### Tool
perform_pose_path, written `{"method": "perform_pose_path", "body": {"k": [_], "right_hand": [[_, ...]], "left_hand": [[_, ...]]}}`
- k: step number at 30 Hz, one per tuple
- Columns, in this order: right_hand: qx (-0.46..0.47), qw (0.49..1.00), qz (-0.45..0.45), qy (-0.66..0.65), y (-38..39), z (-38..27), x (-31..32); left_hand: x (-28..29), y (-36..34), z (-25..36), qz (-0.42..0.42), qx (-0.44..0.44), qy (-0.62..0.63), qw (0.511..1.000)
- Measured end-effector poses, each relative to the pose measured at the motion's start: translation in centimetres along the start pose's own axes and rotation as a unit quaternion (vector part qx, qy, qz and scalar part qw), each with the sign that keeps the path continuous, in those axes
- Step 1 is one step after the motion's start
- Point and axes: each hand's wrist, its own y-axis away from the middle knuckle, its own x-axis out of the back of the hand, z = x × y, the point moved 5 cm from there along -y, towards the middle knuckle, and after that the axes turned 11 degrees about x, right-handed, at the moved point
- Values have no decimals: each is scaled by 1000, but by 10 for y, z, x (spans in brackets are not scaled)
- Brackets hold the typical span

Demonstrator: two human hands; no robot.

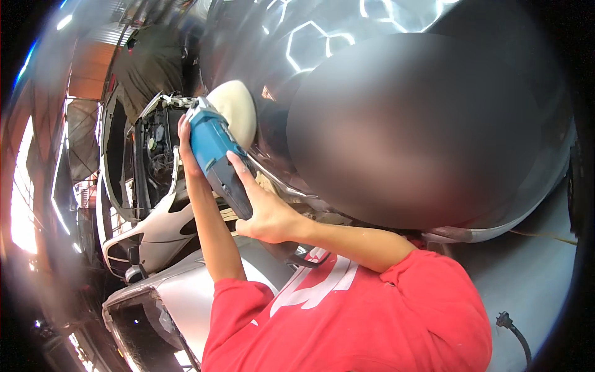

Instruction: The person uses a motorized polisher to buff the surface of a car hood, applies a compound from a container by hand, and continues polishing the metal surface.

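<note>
Both hands are on a blue-and-black power polisher [217,146], so that's 2 hands for 1 tool. The right hand [269,216] is curled around the black rear grip, closed on it pretty snugly, with 1 finger stretched out along the blue housing. The left hand [185,133] is up at the silver head end, on its left side; a few fingertips show there, but the rest is tucked behind the tool, so I honestly can't tell how far that one's curled. The polisher sits kinda diagonal, head up and grip down, off the left edge of a shiny dark car panel [409,18]. Its round cream pad [237,111] is tilted toward that edge, and I can't say for sure whether it's actually touching. White hexagon light reflections run along the panel's top edge, and a big blurred oval covers most of its middle. Over to the left there's a white car [155,242] with its engine bay exposed, plus a dark cloth [149,68] hanging just above it. Below that is a silver car [192,291], partly behind the red shirt [372,316]. Lower right, a black plug [505,320] on a cable.
</note>
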Motion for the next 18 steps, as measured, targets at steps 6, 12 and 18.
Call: {"method": "perform_pose_path", "body": {"k": [6, 12, 18], "right_hand": [[-139, 986, -69, -62, 8, -36, 13], [-18, 992, 108, -62, 35, -65, 37], [164, 956, 242, -22, 61, -78, 68]], "left_hand": [[-19, 11, -5, -21, 18, 60, 998], [-158, 4, 38, -93, -61, -7, 994], [-283, 13, 76, -205, -166, -156, 952]]}}
